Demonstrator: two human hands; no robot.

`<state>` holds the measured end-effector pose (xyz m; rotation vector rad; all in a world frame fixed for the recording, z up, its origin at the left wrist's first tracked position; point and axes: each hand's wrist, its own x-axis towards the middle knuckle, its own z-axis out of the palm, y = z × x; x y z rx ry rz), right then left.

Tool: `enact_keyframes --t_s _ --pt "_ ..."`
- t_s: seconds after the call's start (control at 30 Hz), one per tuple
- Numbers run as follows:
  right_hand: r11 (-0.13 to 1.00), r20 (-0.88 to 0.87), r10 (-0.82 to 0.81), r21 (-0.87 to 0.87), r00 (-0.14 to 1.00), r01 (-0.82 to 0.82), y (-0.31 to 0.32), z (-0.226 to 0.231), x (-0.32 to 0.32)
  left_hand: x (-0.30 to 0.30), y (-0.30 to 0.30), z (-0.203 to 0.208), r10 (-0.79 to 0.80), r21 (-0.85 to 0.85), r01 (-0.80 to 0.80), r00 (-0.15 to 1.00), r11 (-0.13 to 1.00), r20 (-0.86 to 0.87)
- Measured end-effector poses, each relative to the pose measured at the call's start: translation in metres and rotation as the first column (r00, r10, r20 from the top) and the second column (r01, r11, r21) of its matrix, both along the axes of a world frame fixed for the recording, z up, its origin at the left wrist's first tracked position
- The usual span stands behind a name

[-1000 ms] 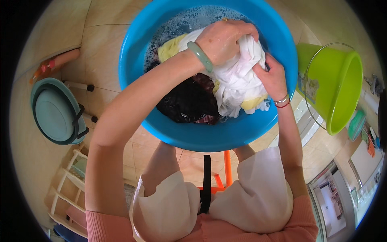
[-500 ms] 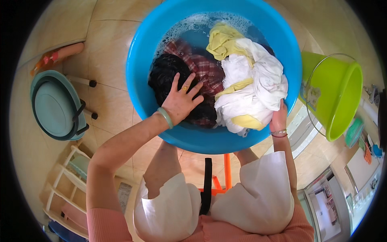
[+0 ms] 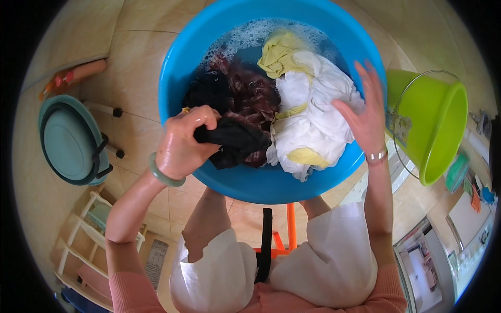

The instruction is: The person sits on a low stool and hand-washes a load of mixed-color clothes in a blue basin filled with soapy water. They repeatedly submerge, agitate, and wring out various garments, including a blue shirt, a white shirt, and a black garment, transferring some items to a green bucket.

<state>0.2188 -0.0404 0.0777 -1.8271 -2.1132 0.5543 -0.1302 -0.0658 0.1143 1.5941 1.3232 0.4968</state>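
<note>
At the near left of a blue basin (image 3: 271,190), black cloth (image 3: 235,138) is gripped by the curled left hand (image 3: 187,140); the right hand (image 3: 368,125) is spread, empty, beside white cloth (image 3: 323,112). Apparently the black cloth is being gathered up; a steadying second grip seems called for.

Two bare hands show, one left hand (image 3: 185,141) and one right hand (image 3: 364,119). One large round blue plastic basin (image 3: 171,78) holds three heaps of cloth: one black heap (image 3: 237,140) on the left, one dark red heap (image 3: 251,98) between and one white-and-yellow heap (image 3: 321,115) on the right; the garments in each cannot be counted. There is one bright green plastic bucket (image 3: 425,117) on the right, one pale green bangle (image 3: 159,175), one silver bracelet (image 3: 377,156) and one gold ring (image 3: 186,109).
</note>
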Motion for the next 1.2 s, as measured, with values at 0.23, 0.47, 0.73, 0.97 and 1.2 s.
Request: enact_keyframes --t_s 0.23,0.47,0.73,0.97,1.2 --pt "0.792 -0.414 -0.285 -0.609 0.864 -0.031 0.019 -0.079 0.012 -0.017 0.006 0.026 0.248 -0.03 -0.246 0.967 0.969 0.054" --pt "0.775 -0.597 -0.593 -0.606 0.54 0.181 -0.068 -0.006 -0.022 -0.032 -0.007 0.014 0.295 0.038 -0.294 0.956 0.955 -0.007" --pt "0.892 -0.369 0.152 -0.349 0.917 -0.288 -0.096 0.012 -0.103 -0.009 -0.034 -0.026 -0.332 0.051 0.395 0.829 0.917 -0.449" --pt "0.772 -0.618 0.153 -0.413 0.771 -0.483 -0.103 -0.027 -0.115 0.011 -0.01 -0.024 -0.249 -0.226 0.191 0.931 0.955 -0.267" --pt "0.971 -0.478 -0.214 -0.198 0.852 0.133 -0.068 -0.028 -0.037 0.075 -0.024 -0.027 -0.448 0.227 0.552 0.809 0.802 -0.382"
